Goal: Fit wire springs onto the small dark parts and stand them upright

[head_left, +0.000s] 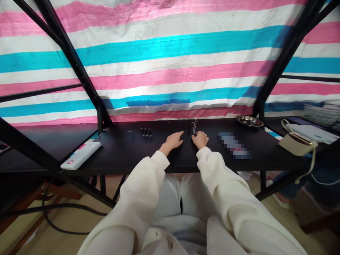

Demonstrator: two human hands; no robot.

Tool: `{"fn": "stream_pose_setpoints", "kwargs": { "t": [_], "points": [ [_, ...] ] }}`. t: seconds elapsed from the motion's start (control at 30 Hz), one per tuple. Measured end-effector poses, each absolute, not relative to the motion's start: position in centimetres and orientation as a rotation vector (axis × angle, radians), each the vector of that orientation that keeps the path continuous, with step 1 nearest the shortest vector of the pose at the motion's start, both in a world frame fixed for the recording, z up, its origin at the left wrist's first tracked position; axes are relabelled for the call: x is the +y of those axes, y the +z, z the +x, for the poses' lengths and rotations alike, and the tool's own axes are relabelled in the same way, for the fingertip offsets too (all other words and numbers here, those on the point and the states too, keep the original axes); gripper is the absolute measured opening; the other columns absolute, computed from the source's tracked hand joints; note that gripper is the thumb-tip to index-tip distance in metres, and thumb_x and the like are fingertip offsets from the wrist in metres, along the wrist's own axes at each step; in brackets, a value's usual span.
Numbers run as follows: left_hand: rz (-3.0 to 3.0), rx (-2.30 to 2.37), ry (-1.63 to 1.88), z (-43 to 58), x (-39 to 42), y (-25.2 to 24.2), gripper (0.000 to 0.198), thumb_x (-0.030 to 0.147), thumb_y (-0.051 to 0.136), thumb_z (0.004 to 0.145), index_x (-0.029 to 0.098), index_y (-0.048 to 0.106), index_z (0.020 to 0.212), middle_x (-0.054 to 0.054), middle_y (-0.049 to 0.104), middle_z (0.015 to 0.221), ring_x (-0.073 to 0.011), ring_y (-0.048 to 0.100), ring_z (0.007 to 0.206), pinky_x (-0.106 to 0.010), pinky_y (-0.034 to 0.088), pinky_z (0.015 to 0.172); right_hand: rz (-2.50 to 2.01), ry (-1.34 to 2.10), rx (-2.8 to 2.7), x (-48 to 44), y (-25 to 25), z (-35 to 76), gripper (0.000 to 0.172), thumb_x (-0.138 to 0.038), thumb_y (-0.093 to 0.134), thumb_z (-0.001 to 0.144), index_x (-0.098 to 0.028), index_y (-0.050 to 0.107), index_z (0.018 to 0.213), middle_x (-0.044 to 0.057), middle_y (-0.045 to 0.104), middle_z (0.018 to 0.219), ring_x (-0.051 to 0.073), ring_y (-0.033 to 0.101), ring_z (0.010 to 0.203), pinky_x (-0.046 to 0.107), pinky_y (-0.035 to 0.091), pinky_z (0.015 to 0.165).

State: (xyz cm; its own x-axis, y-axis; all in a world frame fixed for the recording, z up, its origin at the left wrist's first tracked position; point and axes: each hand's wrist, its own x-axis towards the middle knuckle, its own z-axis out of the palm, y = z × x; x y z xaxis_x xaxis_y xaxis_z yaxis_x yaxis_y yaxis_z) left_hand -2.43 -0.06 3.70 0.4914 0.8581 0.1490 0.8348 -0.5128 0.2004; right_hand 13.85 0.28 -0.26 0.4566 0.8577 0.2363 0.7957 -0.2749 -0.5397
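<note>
My left hand [174, 140] rests low over the black tabletop [119, 156], with thumb and index finger apart and nothing visible between them. To its right, my right hand [200, 139] has its fingers curled down at the table. Whatever its fingertips touch or hold is too small to make out. Just beyond them lies a short row of small shiny clear or silvery pieces [194, 128]. A slim dark piece [190, 129] lies beside that row, hard to tell from the table. Left of my left hand are three small black cylinders with pale ends [146, 132], side by side.
A white box [81, 155] lies at the table's left end. On the right are a blurred-out flat object [234, 145], a round metal dish [249, 121] and a cream pouch with a strap [298, 143]. Black metal posts [276, 67] frame a striped sheet [175, 78] behind.
</note>
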Motion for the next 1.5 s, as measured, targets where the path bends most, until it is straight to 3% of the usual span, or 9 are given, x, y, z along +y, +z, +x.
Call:
{"fn": "stream_pose_setpoints", "kwargs": {
  "t": [0.17,0.3,0.4,0.5,0.73,0.87,1.07,1.5],
  "points": [
    [2.723,1.564,0.37,0.9,1.4,3.0,0.064,0.027,0.044,0.084,0.027,0.018,0.142,-0.01,0.056,0.112,-0.0205,0.058,0.095,-0.028,0.043,0.075,-2.101,0.129,-1.374,0.7,-0.4,13.9,0.029,-0.033,0.054,0.075,-0.015,0.058,0.097,0.014,0.057,0.106,0.028,0.049,0.102,0.039,0.034,0.083],
    [2.753,1.598,0.361,2.3,2.4,2.8,0.053,0.025,0.041,0.086,0.027,0.03,0.138,-0.011,0.058,0.108,-0.0212,0.06,0.091,-0.03,0.042,0.075,-2.085,0.103,-1.378,1.0,-0.7,14.0,0.029,-0.034,0.053,0.076,-0.015,0.058,0.097,0.014,0.057,0.105,0.028,0.049,0.101,0.039,0.033,0.082],
    [2.714,1.664,0.479,2.4,2.8,2.8,0.037,0.024,0.037,0.088,0.02,0.052,0.121,-0.012,0.063,0.099,-0.022,0.06,0.09,-0.031,0.042,0.076,-2.085,0.098,-1.381,1.1,-0.8,14.0,0.028,-0.033,0.053,0.076,-0.015,0.057,0.096,0.014,0.057,0.105,0.028,0.05,0.1,0.04,0.033,0.082],
    [2.622,1.679,0.684,1.3,2.7,3.0,0.028,0.028,0.043,0.086,0.018,0.061,0.105,-0.01,0.065,0.091,-0.0208,0.06,0.085,-0.029,0.041,0.073,-2.094,0.096,-1.389,1.3,-0.7,13.9,0.027,-0.034,0.053,0.077,-0.015,0.057,0.096,0.014,0.057,0.105,0.028,0.05,0.101,0.04,0.034,0.082],
    [2.006,1.4,1.256,-3.6,1.8,1.9,0.024,0.034,0.055,0.077,0.014,0.066,0.088,0.0,0.057,0.051,-0.0108,0.053,0.05,-0.022,0.041,0.057,-2.117,0.085,-1.406,1.7,-0.5,13.8,0.028,-0.033,0.051,0.078,-0.014,0.057,0.097,0.015,0.057,0.106,0.029,0.05,0.101,0.039,0.035,0.082],
    [1.599,1.311,1.366,-5.1,1.8,0.5,0.032,0.038,0.057,0.074,0.011,0.064,0.089,0.004,0.051,0.046,-0.006,0.04,0.035,-0.02,0.033,0.041,-2.131,0.058,-1.421,1.6,-0.3,13.6,0.027,-0.031,0.049,0.079,-0.014,0.057,0.098,0.015,0.057,0.106,0.028,0.051,0.1,0.039,0.035,0.081],
    [1.465,1.158,1.315,-4.9,1.4,0.4,0.034,0.036,0.062,0.07,0.009,0.063,0.091,0.004,0.05,0.046,-0.0038,0.037,0.032,-0.018,0.027,0.035,-2.15,0.013,-1.467,1.4,-0.3,13.4,0.025,-0.029,0.047,0.082,-0.014,0.056,0.099,0.015,0.055,0.107,0.027,0.05,0.102,0.038,0.036,0.081],
    [1.503,1.143,1.202,-5.0,0.8,0.5,0.033,0.034,0.063,0.071,0.009,0.063,0.092,0.004,0.051,0.047,-0.0034,0.038,0.033,-0.017,0.027,0.035,-2.124,0.021,-1.482,1.6,-0.2,13.7,0.022,-0.024,0.046,0.081,-0.013,0.058,0.097,0.016,0.056,0.105,0.028,0.052,0.098,0.038,0.035,0.078]
  ]
}}
